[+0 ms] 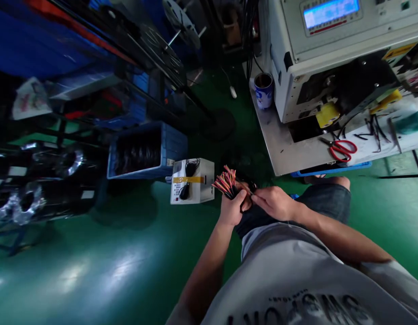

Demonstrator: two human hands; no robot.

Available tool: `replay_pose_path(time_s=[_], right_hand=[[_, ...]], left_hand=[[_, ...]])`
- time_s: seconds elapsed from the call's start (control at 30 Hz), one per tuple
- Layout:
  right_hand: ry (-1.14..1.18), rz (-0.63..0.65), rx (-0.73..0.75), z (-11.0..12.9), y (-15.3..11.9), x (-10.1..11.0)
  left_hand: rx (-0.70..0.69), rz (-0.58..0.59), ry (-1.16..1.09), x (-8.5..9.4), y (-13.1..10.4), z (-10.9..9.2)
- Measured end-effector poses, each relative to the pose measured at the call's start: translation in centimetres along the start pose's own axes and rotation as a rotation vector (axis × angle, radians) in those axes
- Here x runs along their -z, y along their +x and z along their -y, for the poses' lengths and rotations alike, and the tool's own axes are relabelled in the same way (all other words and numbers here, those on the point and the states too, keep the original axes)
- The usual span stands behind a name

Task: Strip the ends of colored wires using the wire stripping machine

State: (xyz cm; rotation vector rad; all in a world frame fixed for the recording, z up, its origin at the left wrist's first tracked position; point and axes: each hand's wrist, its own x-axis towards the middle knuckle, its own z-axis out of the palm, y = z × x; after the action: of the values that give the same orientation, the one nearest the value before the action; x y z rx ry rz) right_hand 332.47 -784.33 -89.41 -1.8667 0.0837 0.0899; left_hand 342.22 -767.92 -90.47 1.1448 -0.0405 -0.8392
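My left hand is closed around a bundle of black cables. Their stripped ends fan out above the fist as many thin red, orange and yellow wires. Beside it, my right hand has its thumb and fingers pinched together close to the bundle. A thin strand seems to run from those fingertips towards the cables, but its kind is too small to make out. Both hands are in front of my lap, and the lower part of the bundle is hidden behind the left hand.
To the right, a metal workbench carries a large machine, a blue-and-white cup and red-handled scissors. A white box-shaped device and a blue crate stand left of my hands. Black-wrapped rolls lie at far left.
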Motion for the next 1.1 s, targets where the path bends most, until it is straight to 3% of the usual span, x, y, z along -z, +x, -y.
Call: replay_pose_path(time_s=[0.1,0.3,0.67,0.83,0.9,0.97,1.03,1.1], right_hand=[[-0.179,0.058,0.075,0.2,-0.4,-1.0],[-0.301,0.148,0.097,0.3,-0.1,-0.5],[-0.292,0.222,0.094,0.6,-0.1,-0.8],[-0.154,0.217,0.089,1.2,-0.4,-0.8],[-0.088,0.174,0.089,1.0,-0.3,0.0],[-0.024,0.049,0.034,0.3,0.3,1.6],[0.077,-0.19,-0.109,-0.9,1.4,3.7],[0.261,-0.506,-0.257,-2.0,3.0,6.1]], left_hand=[[-0.013,0.003,0.008,0.0,0.0,-0.1],[-0.028,0.013,0.03,0.0,0.0,-0.3],[-0.029,-0.102,0.071,-0.4,-0.5,0.5],[-0.052,-0.11,0.051,-0.7,-0.5,0.6],[-0.06,-0.12,0.023,-0.6,-0.4,0.4],[-0.037,-0.12,-0.026,-0.4,-0.4,0.3],[0.012,-0.102,-0.067,-0.2,-0.5,0.1],[0.056,-0.071,-0.067,0.1,-0.6,0.0]])
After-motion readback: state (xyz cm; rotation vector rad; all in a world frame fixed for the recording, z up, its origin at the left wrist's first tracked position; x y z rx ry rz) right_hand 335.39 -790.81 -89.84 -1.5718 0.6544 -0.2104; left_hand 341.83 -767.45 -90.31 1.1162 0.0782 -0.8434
